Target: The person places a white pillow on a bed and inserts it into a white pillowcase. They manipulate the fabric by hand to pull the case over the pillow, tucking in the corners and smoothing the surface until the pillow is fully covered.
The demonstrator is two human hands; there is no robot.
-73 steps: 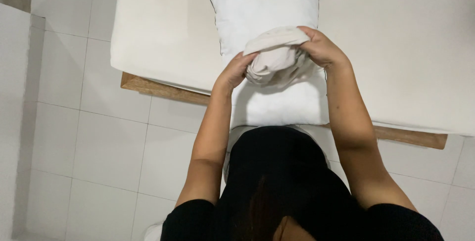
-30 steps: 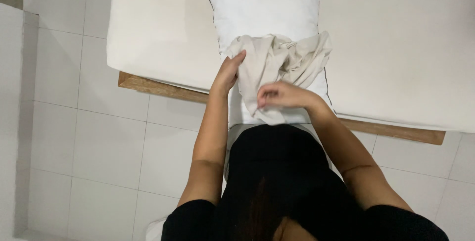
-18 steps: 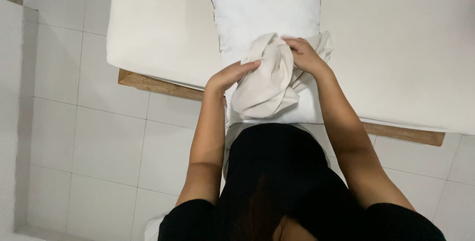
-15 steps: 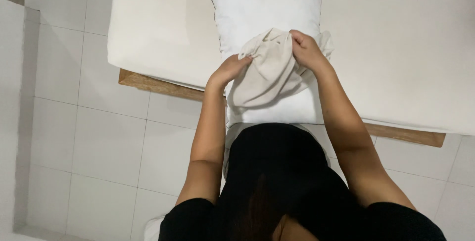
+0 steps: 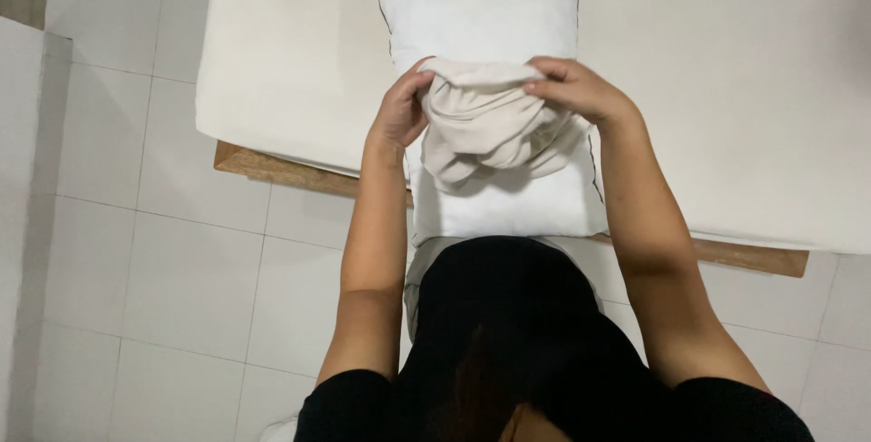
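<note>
Both hands grip a bunched cream cloth (image 5: 490, 124) above a white pillow (image 5: 494, 88). The left hand (image 5: 399, 111) clutches the cloth's left edge with curled fingers; the right hand (image 5: 576, 88) pinches its upper right edge, fingers closed on the fabric. The cloth hangs between the two hands in soft, rumpled folds and droops onto the pillow's middle. The pillow is plump, rectangular, with dark piping along its seam, and lies on a smooth off-white mattress (image 5: 726, 106). A wooden frame (image 5: 272, 168) edges the mattress above glossy white floor tiles (image 5: 181, 288).
</note>
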